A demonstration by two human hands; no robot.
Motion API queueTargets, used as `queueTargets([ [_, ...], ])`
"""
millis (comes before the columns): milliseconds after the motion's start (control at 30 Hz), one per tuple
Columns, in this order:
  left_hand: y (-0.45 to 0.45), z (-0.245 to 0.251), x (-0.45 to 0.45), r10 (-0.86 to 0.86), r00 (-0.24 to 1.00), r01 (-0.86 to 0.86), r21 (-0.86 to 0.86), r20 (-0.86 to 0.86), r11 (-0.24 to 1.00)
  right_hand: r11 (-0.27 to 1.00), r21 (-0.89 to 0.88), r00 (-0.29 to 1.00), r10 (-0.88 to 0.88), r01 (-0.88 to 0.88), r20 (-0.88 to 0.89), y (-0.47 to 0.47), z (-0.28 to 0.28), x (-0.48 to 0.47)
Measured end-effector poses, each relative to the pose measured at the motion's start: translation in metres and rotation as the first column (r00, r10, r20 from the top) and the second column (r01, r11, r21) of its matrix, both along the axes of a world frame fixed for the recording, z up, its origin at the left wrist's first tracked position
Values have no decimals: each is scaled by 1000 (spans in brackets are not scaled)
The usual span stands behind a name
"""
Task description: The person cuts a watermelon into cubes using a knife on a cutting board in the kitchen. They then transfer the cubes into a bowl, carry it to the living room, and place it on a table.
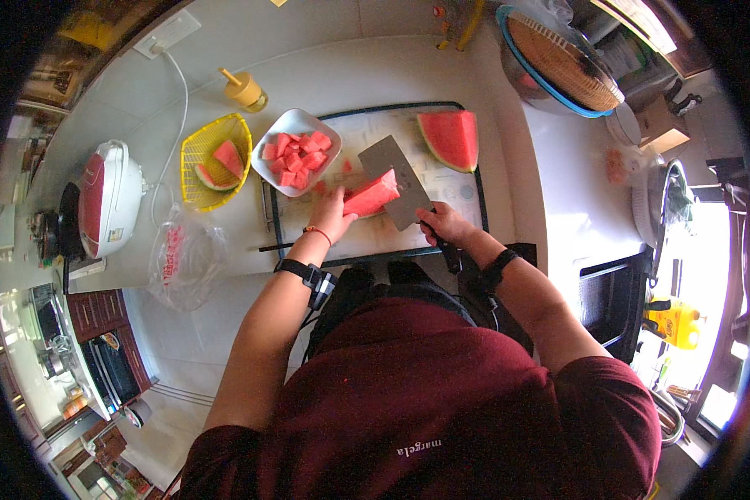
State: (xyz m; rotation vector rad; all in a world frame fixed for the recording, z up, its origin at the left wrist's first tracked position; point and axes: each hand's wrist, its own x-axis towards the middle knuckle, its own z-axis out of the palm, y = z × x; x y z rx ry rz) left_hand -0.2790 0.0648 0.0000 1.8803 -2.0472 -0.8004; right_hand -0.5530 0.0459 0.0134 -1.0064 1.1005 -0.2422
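My left hand (332, 215) holds a long piece of watermelon (370, 195) by its left end, over a dark-rimmed cutting board (344, 240). A cleaver (397, 181) is in my right hand (445, 224), its broad blade against or just beside the right end of that piece; I cannot tell whether it touches. A larger watermelon wedge (453, 139), rind still on, rests at the board's far right corner. Red watermelon cubes (295, 159) fill part of a white square bowl (332, 132), which stands at the board's far left corner.
Left of the bowl, a yellow basket (189, 153) holds watermelon pieces with rind. Behind it stands a yellow-topped bottle (245, 92). A clear plastic bag (190, 256) hangs over the counter's front edge near a white rice cooker (115, 200). A blue-rimmed bowl (509, 37) stands at the back right.
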Motion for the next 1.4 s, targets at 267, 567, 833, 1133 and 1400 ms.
queueTargets([
  [267, 6, -12, -4, 51, 999, -51, -47, -20, 998, 996, 86, 999, -32, 28, 39, 5, -2, 29],
  [567, 5, -13, 1, 13, 998, -16, -56, -53, 998, 992, 122, 999, -37, 32, 40, 4, -8, 30],
  [833, 7, -12, -1, 32, 997, -36, -61, -68, 998, 997, 72, 999, -24, 20, 46, 9, -17, 31],
  [1133, 6, -15, -1, 4, 1000, -4, -73, 0, 997, 996, 82, 998, -44, 40, 50, 11, -9, 40],
  [1400, 6, -8, 0, 179, 952, -161, 89, -248, 983, 995, 71, 995, -75, 70, 66, 15, -5, 61],
])
